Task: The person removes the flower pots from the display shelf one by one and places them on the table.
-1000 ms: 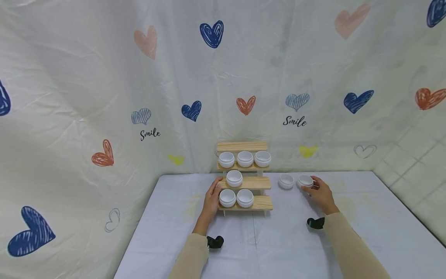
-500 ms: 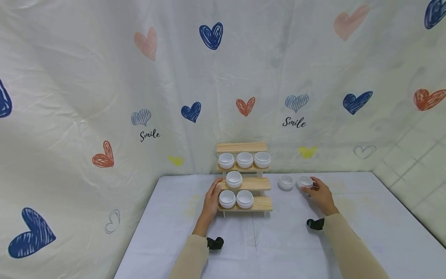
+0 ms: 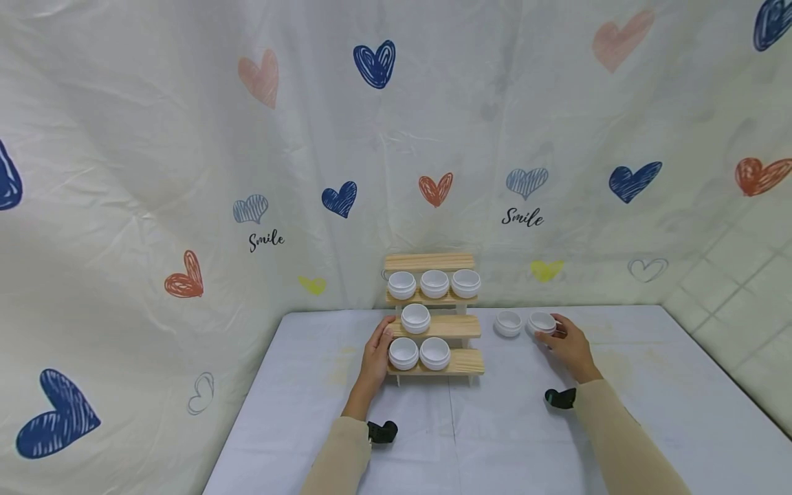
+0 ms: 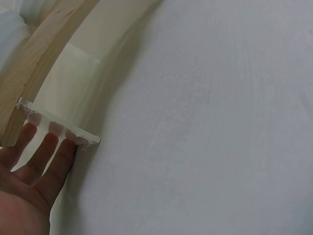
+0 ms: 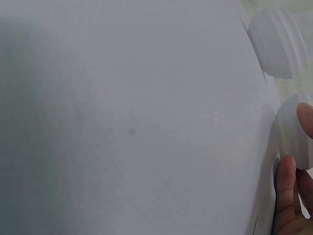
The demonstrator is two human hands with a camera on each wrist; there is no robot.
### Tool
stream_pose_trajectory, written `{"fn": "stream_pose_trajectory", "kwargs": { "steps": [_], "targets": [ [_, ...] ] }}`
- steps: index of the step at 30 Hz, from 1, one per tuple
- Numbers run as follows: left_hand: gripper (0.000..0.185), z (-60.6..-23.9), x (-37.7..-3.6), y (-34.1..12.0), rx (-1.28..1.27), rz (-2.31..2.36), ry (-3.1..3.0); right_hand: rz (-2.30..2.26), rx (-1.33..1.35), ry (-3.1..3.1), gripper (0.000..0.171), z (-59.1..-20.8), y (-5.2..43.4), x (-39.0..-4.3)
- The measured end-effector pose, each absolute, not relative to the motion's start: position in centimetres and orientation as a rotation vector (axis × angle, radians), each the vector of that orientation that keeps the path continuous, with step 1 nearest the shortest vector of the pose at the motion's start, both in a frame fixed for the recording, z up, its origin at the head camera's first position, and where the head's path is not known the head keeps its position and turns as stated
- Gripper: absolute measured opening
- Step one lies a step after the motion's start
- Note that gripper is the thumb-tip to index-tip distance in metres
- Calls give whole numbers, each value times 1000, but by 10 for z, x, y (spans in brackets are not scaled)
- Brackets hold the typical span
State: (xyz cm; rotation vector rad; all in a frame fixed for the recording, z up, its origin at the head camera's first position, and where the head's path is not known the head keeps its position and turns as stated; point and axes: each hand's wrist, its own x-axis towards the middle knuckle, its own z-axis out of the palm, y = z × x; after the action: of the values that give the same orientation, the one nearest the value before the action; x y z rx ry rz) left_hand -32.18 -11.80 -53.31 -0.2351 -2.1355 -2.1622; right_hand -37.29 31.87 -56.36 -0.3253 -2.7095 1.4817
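A tiered stand (image 3: pixel 458 324) with pale wooden shelves holds several small white bowls. My left hand (image 3: pixel 373 357) is at its left side; in the left wrist view, straight fingers (image 4: pixel 57 161) touch the white side support (image 4: pixel 63 121) below a wooden shelf (image 4: pixel 36 58). Right of the stand, my right hand (image 3: pixel 572 348) pinches a white bowl (image 3: pixel 541 322) between thumb and fingers, at table level. A second white bowl (image 3: pixel 508 323) stands just left of it. In the right wrist view the thumb (image 5: pixel 307 120) lies against the held bowl (image 5: pixel 292 129), partly cut off by the frame.
A white cloth covers the table (image 3: pixel 495 426). Behind it hangs a pale curtain (image 3: pixel 458 124) printed with hearts. Three bowls fill the second shelf from the top, the row below bears one bowl (image 3: pixel 415 318), and the lowest carries two. The top shelf (image 3: pixel 430 261) bears none.
Both hands and the bowls keep their places. Only a very slight shift of the head view shows.
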Motion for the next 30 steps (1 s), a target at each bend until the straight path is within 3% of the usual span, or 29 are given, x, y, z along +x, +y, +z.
{"fn": "stream_pose_trajectory", "kwargs": {
  "steps": [30],
  "targets": [
    [43,-531,-321,-118,-204,-2155,-2144,1492,-369,-2678,85,-566,317,-373]
  ]
}}
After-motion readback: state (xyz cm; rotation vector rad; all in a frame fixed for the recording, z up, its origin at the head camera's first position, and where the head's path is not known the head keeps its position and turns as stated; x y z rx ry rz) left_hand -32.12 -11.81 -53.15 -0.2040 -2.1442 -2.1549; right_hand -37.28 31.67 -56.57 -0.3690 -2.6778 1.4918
